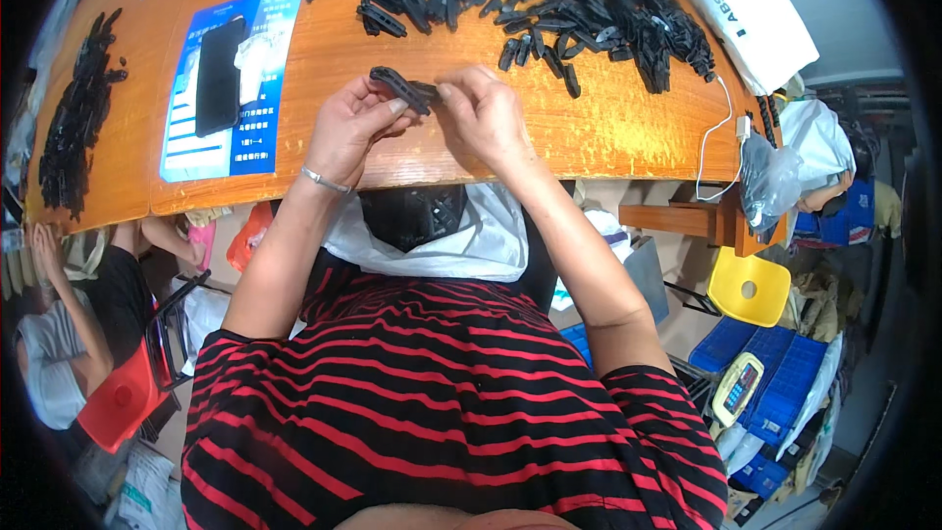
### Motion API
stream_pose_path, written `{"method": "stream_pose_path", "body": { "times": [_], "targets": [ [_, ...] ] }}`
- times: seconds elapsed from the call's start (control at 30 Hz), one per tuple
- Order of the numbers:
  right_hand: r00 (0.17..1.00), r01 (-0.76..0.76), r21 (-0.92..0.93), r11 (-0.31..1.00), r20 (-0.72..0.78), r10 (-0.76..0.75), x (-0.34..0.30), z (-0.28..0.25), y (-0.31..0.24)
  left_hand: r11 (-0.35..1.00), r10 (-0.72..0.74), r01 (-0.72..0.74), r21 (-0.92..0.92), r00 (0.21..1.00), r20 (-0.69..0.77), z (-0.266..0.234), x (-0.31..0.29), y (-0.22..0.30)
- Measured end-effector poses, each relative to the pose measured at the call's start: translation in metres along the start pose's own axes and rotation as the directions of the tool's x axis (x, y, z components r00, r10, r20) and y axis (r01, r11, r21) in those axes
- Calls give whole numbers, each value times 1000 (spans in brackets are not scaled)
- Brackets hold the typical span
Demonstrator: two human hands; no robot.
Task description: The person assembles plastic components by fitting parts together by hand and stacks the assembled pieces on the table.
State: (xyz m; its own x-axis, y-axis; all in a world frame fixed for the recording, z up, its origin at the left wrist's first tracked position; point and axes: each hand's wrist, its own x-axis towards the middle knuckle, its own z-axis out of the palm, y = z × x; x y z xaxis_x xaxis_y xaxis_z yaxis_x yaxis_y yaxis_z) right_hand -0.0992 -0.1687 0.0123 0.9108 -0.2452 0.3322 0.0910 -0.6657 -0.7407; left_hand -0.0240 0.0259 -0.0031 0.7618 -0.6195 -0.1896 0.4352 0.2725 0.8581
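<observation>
Orange-brown wood forms the table (608, 142), whose near edge bows across the view just in front of the person's striped shirt (442, 383). Both forearms cross that edge, and the hands are over the table a little beyond it. The left hand (361, 123) grasps a narrow black part (396, 88) between thumb and fingers, its far end tipped up to the left. The right hand (486, 118) brings thumb and forefinger together at the part's right end; I cannot tell whether it pinches the same part or a separate smaller piece.

Bare wood lies between the left hand and a blue-and-white sheet (263, 152), which bears a black phone (218, 79) and stops just short of the near edge. Beyond the hands, another strip of bare wood leads up to a large heap of black parts (530, 0); its closest stragglers lie ahead and to the right of the right hand. Worn, open wood runs from that hand toward the table's right end, where a white cable (703, 152) hangs over the edge and a white sack (736, 10) lines the far right side. A smaller dark pile (78, 118) sits close to the left end. Below the near edge, between the forearms, a white bag (496, 236) gapes around dark contents.
</observation>
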Motion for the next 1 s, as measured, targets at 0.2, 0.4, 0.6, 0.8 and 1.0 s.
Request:
{"method": "stream_pose_path", "body": {
  "times": [0.2, 0.4, 0.6, 0.8, 1.0],
  "targets": [
    [856, -515, 528, 675, 355, 375, 2, -11, -10, 999, -27, 26, 38, 999, 23, 15, 8, 3],
    [844, -534, 446, 719, 341, 415, 18, -18, 7, 934, 29, -18, 357, 999, -26, 11, 28, 24],
    [802, -595, 398, 699, 347, 485, 21, -8, 14, 877, 128, -73, 475, 988, -83, 7, 42, 6],
    [766, -641, 371, 672, 353, 536, 24, -2, 10, 803, 163, -62, 593, 979, -119, 2, 46, -1],
    [819, -534, 65, 843, 289, 496, 30, 0, 15, 533, 274, -110, 839, 961, -48, 4, 51, 5]
  ]
}}
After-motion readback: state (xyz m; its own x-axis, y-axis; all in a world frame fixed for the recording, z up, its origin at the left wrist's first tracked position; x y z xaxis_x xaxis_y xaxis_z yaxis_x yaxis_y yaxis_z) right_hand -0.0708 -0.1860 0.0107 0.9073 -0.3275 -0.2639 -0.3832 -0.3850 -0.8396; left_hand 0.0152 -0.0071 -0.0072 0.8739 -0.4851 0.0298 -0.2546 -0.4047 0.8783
